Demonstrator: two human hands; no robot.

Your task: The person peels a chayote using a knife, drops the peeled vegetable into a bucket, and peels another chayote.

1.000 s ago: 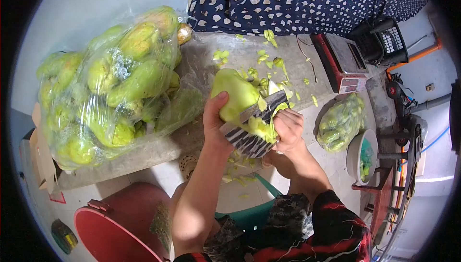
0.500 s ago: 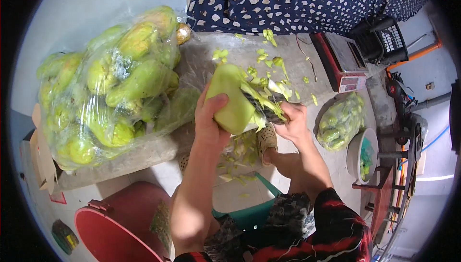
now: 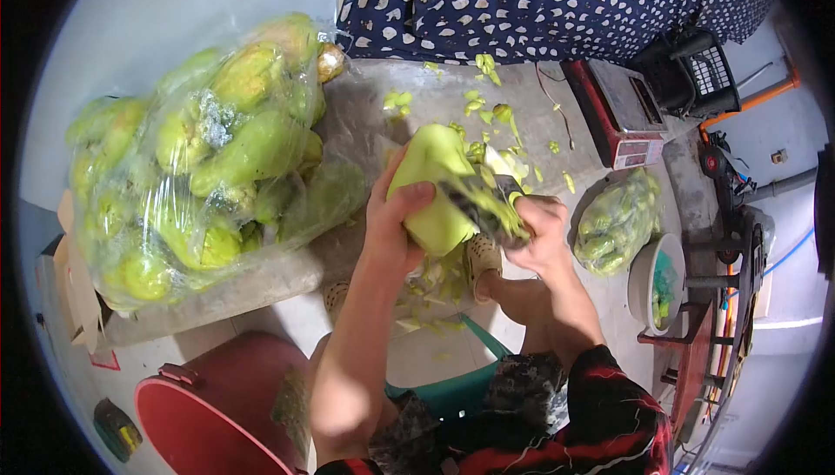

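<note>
My left hand (image 3: 396,224) is wrapped round a large green papaya (image 3: 426,170), its thumb across the near side. Most of the fruit's visible surface is pale and peeled. My right hand (image 3: 539,230) grips a dark peeler (image 3: 500,218) against the fruit's right side. Green peel strips (image 3: 494,204) cling to the tool, whose outline is blurred. Loose peelings (image 3: 506,162) lie on the grey concrete ledge (image 3: 557,127) beyond my hands, and more litter the floor between my feet.
A clear plastic bag of green fruit (image 3: 235,162) fills the ledge's left side. A red scale (image 3: 617,114) and a black crate (image 3: 691,70) stand at the back right. A smaller bag (image 3: 619,223), a white basin (image 3: 642,279) and a red bin (image 3: 217,405) are nearby.
The papaya has tilted and shifted slightly right and toward me. My right hand has moved a little right and down with the peeler across the fruit's side.
</note>
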